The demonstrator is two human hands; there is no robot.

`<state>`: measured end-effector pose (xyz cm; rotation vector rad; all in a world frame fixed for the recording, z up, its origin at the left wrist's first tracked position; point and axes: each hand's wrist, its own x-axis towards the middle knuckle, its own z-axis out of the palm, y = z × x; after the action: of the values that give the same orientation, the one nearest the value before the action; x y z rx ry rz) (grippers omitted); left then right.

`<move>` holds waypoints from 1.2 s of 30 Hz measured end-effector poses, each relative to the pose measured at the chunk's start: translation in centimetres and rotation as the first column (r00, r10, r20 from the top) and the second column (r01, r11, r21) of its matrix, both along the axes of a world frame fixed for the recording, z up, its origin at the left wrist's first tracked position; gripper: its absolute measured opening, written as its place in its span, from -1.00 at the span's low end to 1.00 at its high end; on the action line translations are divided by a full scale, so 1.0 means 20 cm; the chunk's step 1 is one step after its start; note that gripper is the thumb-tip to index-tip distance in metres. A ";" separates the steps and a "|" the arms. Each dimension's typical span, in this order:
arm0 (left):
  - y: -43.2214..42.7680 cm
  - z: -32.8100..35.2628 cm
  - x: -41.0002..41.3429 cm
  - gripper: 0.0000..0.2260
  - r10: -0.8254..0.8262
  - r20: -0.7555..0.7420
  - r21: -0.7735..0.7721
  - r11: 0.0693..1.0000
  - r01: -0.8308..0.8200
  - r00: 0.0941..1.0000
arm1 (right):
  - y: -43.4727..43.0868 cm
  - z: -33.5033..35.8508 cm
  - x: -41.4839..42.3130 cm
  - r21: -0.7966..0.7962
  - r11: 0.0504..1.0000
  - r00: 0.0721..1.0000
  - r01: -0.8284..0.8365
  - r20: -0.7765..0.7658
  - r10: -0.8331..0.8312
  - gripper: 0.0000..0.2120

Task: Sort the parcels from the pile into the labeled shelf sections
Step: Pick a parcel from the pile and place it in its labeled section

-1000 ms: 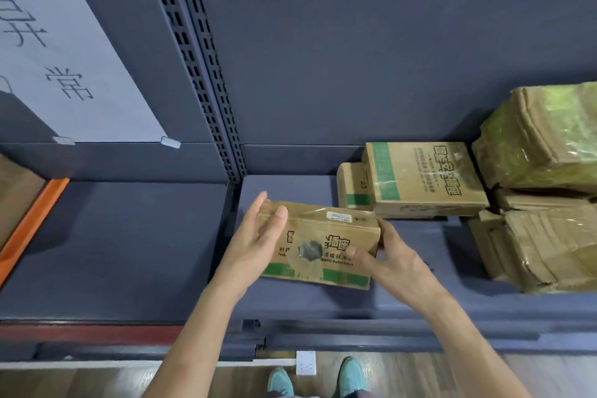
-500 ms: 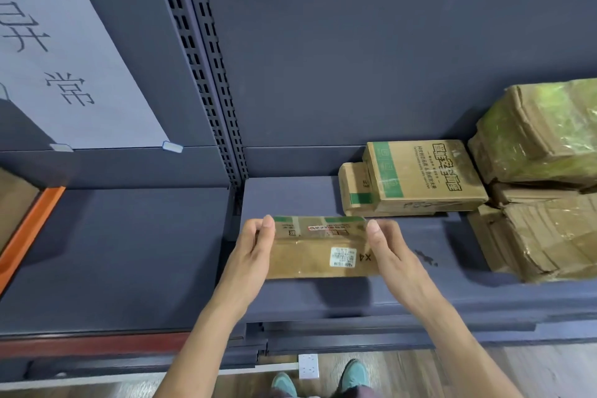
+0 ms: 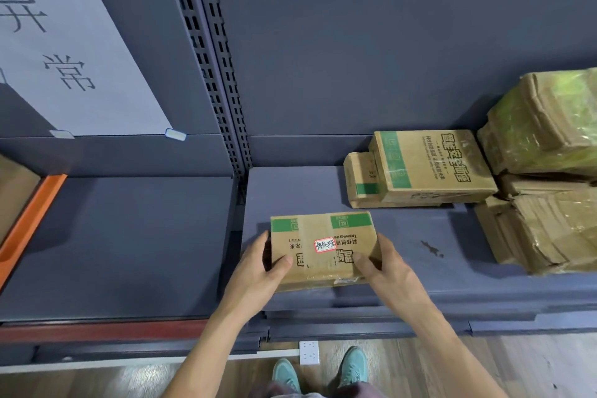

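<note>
Our left grip and right grip each clasp an end of the brown parcel at the front of the grey shelf.

Small brown cardboard parcel: green band along the far edge, clear tape across the middle, black print, red-bordered white sticker on top. Held flat over the front left of the dark grey shelf board, left hand and right hand gripping its ends, thumbs on top. Behind, apart: green-striped flat brown carton touching a smaller brown carton. Far right: stacked crumpled taped cartons. Left section: white handwritten label sheet.
</note>
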<state>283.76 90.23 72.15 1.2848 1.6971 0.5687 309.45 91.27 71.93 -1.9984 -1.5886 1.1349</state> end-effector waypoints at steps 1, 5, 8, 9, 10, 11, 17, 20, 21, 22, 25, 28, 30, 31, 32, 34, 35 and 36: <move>0.01 -0.01 -0.01 -0.52 -0.023 -0.001 0.009 1.000 0.023 1.000 | 0.01 -0.01 0.01 0.002 1.000 1.000 -0.004 -0.003 0.004 -0.77; 0.02 -0.04 -0.04 -0.52 -0.034 0.076 0.014 0.999 0.033 0.997 | 0.02 -0.04 0.04 0.011 1.000 0.999 0.008 -0.048 -0.007 -0.72; 0.02 -0.06 -0.05 -0.45 -0.023 0.130 0.017 1.000 0.021 0.991 | 0.02 -0.06 0.04 0.019 0.999 0.998 0.030 -0.054 -0.028 -0.60; 0.01 -0.07 -0.05 -0.45 -0.027 0.144 0.023 0.999 0.024 0.989 | 0.02 -0.07 0.04 0.024 0.999 0.998 0.032 -0.049 -0.031 -0.57; 0.01 -0.08 -0.05 -0.45 -0.027 0.156 0.030 0.999 0.023 0.987 | 0.02 -0.08 0.03 0.032 0.999 0.998 0.035 -0.047 -0.033 -0.55; 0.00 -0.09 -0.05 -0.47 -0.024 0.161 0.037 0.999 0.018 0.987 | 0.02 -0.09 0.03 0.042 0.998 0.998 0.037 -0.053 -0.035 -0.54; -0.07 -0.13 0.03 -0.72 -0.005 0.069 0.157 0.988 -0.006 0.998 | -0.02 -0.09 0.03 0.107 0.993 0.991 0.054 -0.128 -0.040 -0.79; -0.10 -0.13 0.06 -0.71 0.008 0.011 0.221 0.975 -0.010 1.000 | -0.05 -0.09 0.03 0.155 0.986 0.984 0.062 -0.172 -0.034 -0.71; -0.10 -0.13 0.07 -0.70 0.014 0.005 0.230 0.973 -0.015 1.000 | -0.06 -0.10 0.04 0.171 0.983 0.981 0.062 -0.194 -0.028 -0.66; -0.11 -0.13 0.07 -0.69 0.022 0.003 0.238 0.971 -0.022 1.000 | -0.07 -0.11 0.04 0.188 0.980 0.977 0.057 -0.214 -0.015 -0.61; -0.14 -0.13 0.08 -0.55 0.047 0.015 0.261 0.964 -0.050 0.999 | -0.09 -0.12 0.05 0.238 0.971 0.964 0.018 -0.262 0.046 -0.51; -0.16 -0.12 0.11 -0.49 0.074 0.069 0.258 0.962 -0.090 0.995 | -0.10 -0.11 0.06 0.294 0.955 0.942 -0.027 -0.313 0.123 -0.55; -0.17 -0.10 0.13 -0.52 0.094 0.093 0.260 0.959 -0.116 0.991 | -0.11 -0.10 0.07 0.299 0.954 0.933 -0.033 -0.332 0.137 -0.54; -0.17 -0.10 0.14 -0.52 0.108 0.099 0.259 0.957 -0.131 0.989 | -0.12 -0.09 0.08 0.288 0.957 0.931 -0.025 -0.342 0.127 -0.53; -0.17 -0.10 0.15 -0.51 0.123 0.103 0.256 0.956 -0.146 0.987 | -0.12 -0.09 0.08 0.274 0.961 0.930 -0.017 -0.348 0.116 -0.53; -0.19 -0.11 0.17 -0.49 0.148 0.111 0.249 0.953 -0.172 0.983 | -0.12 -0.09 0.11 0.245 0.969 0.926 -0.019 -0.361 0.109 -0.56; -0.20 -0.11 0.18 -0.48 0.161 0.114 0.245 0.952 -0.185 0.980 | -0.11 -0.10 0.12 0.222 0.975 0.922 -0.032 -0.371 0.115 -0.55; -0.21 -0.11 0.18 -0.48 0.178 0.117 0.236 0.951 -0.201 0.977 | -0.11 -0.10 0.14 0.194 0.980 0.919 -0.053 -0.375 0.124 -0.50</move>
<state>287.45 85.93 70.00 1.2501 1.7211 0.9662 312.15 89.07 69.86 -1.4887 -1.5222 1.2742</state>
